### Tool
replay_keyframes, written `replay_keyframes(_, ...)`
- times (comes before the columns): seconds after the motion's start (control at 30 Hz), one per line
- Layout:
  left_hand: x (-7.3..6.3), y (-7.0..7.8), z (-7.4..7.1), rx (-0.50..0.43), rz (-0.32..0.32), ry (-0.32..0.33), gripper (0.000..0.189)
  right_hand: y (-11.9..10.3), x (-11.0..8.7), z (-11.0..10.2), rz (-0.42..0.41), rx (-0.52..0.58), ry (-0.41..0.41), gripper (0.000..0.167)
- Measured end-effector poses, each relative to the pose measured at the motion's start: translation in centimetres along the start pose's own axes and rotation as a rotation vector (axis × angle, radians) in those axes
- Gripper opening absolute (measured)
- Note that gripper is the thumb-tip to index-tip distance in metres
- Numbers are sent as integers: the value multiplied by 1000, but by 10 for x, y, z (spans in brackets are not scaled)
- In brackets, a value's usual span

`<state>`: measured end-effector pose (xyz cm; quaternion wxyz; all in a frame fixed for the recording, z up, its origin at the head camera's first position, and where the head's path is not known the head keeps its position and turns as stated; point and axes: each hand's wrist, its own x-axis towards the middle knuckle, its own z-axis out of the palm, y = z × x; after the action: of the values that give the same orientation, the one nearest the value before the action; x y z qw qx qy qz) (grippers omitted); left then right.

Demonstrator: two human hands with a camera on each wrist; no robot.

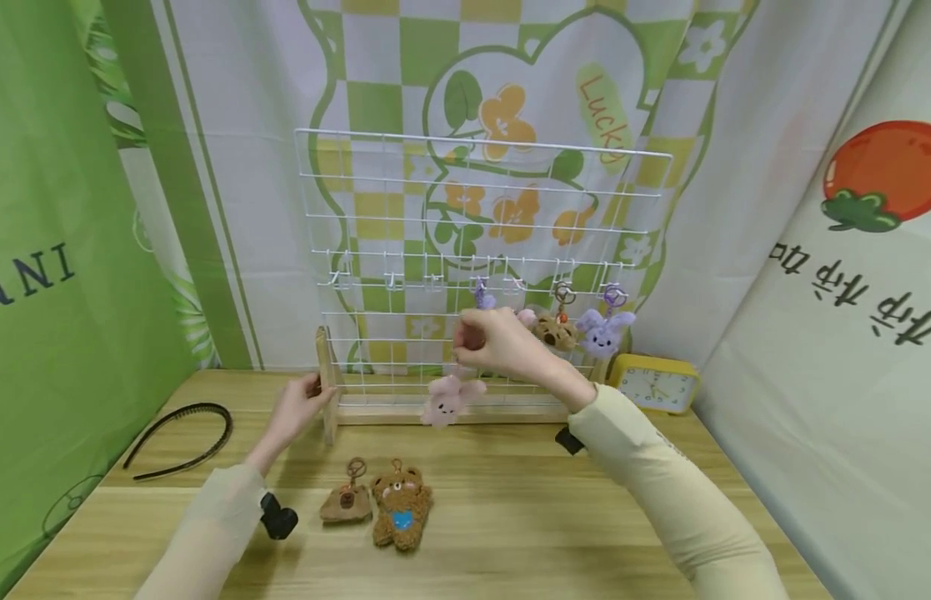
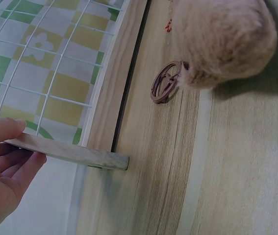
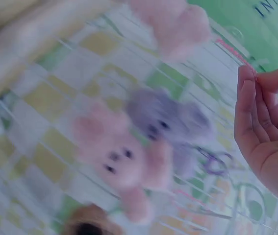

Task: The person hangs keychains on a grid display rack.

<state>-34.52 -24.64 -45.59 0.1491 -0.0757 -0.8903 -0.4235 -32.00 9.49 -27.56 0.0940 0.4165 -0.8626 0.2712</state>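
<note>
In the head view my right hand [image 1: 503,342] is in front of a white wire grid rack [image 1: 483,143]. Thumb and fingertips pinch the pink strap [image 3: 232,51] of a pink bunny plush keychain [image 1: 446,404], which dangles below. My left hand [image 1: 296,408] grips the wooden side post [image 1: 326,387] at the rack's left end, thumb on one face and fingers on the other in the left wrist view. A purple bunny keychain [image 3: 165,120] and a pink bunny keychain [image 3: 116,156] hang on the grid, both largely hidden by my right hand in the head view.
Metal hooks [image 1: 392,282] line the grid. A brown plush keychain [image 1: 557,332] and another purple bunny [image 1: 603,333] hang at right. On the table lie a tan plush keychain [image 1: 347,504], a brown bear [image 1: 400,510] and a black headband [image 1: 228,425]. A yellow clock [image 1: 656,383] stands right.
</note>
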Motion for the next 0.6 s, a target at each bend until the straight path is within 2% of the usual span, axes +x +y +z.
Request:
replay_keyframes(0.27,-1,1,0,-12,-9,-13,36,-15,39,-36,4,-22,126,4)
replay_keyframes(0.43,0,0,0,-21,4,-8,33,-15,57,-42,24,-20,158,5)
replay_keyframes(0.6,1,-1,0,-18,7,-13,31,-9,68,-38,48,-48,160,5)
